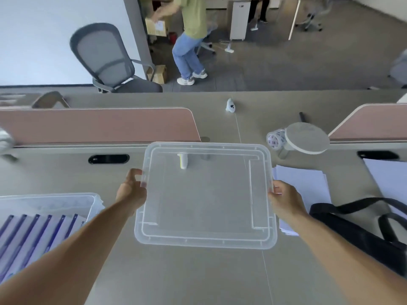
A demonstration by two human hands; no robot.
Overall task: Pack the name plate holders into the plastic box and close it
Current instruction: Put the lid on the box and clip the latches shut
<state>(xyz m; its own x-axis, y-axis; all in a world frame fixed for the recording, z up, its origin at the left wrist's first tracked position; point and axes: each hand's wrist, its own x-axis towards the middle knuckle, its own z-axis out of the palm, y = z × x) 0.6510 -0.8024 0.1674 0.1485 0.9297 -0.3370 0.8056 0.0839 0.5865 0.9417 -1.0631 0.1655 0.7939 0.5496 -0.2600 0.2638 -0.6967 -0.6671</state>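
We grip the lid with left hand and right hand, fingers curled on its edges; keep it level, align over the box at lower left.

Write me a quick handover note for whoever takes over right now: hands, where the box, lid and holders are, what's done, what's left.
Left hand: gripping the lid's left edge.
Right hand: gripping the lid's right edge.
Lid: clear, held flat above the desk, not over the box.
Box: open, at the lower left on the desk.
Holders: standing in a row inside the box.
Done: holders appear packed.
Left: move the lid over the box and press it shut.
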